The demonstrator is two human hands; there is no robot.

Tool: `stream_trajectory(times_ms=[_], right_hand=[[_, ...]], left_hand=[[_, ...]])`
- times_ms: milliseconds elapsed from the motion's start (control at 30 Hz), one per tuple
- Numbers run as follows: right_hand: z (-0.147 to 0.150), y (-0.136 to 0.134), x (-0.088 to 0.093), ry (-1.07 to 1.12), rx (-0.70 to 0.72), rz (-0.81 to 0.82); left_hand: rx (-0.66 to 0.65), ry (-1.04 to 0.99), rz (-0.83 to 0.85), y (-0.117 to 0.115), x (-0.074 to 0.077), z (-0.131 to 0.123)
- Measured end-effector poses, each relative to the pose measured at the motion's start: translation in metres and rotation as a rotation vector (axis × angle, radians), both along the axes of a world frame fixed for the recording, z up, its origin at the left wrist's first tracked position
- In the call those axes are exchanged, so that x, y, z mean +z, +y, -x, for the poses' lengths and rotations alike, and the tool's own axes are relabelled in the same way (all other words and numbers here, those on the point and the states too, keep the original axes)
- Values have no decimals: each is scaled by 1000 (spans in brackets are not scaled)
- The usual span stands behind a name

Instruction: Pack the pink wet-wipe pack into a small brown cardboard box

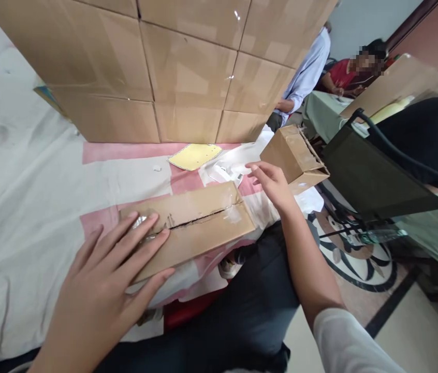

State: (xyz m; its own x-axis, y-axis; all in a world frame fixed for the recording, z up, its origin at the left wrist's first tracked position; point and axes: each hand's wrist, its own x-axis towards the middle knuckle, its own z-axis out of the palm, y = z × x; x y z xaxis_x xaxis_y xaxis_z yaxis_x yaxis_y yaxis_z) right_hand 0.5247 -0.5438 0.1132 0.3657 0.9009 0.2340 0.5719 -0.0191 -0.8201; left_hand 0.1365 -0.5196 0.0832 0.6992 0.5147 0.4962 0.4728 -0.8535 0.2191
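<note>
A flat cardboard box (199,220) with a taped seam lies on the cloth-covered table (20,197) in front of me. My left hand (106,280) rests flat on its left end, fingers spread and open. My right hand (271,184) reaches out to the right, fingers loosely extended, just beside a small open cardboard box (294,158) at the table's right edge. It holds nothing that I can see. White plastic wrapping (227,168) lies under and behind that hand.
A wall of stacked large cartons (172,67) stands at the back of the table. A yellow sheet (195,155) lies before it. To the right is a dark machine (370,176) with a black cable, and two seated people (312,67) beyond.
</note>
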Motion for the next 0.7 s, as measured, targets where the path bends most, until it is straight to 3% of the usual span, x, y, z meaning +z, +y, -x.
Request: stream_trajectory(times_ms=[67,133,333,500,700], right_hand=[[-17,5,-9,-6,-137,135],[-25,10,-15,1,-185,260],[-11,30,-30,-65,-122,219],[-7,48,-41,-40,-180,322],[-16,67,-39,68,-149,448]], left_hand=[[16,19,13,2,-1,10],[40,23,23,6,-2,19],[110,31,39,15,-8,36],[78,19,67,12,-7,33],[49,-26,107,10,-7,28]])
